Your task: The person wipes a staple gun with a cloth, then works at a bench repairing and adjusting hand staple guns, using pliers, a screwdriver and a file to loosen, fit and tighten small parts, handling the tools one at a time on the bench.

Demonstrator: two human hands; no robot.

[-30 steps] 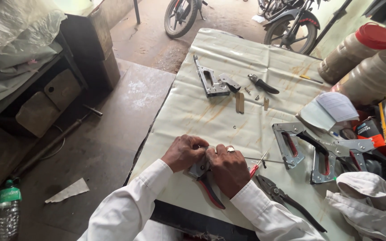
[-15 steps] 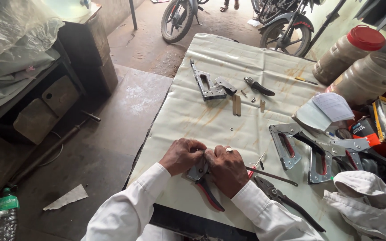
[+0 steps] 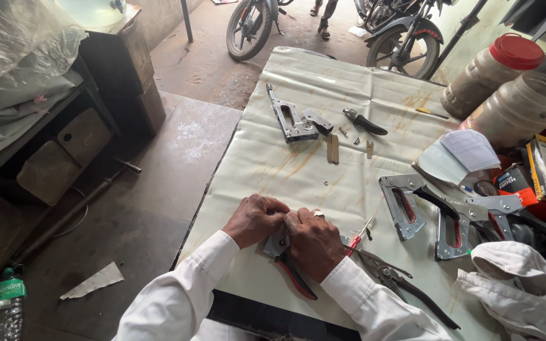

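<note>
Left hand point(image 3: 255, 219): lower centre, fingers curled onto a small metal part point(image 3: 277, 243).
Right hand point(image 3: 314, 243): touching it, fingers clamped on the same part.
Pliers point(image 3: 406, 287): lower right.

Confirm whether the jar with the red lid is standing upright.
No: the jar with the red lid lies tilted on its side beside the lidless jar.
</note>
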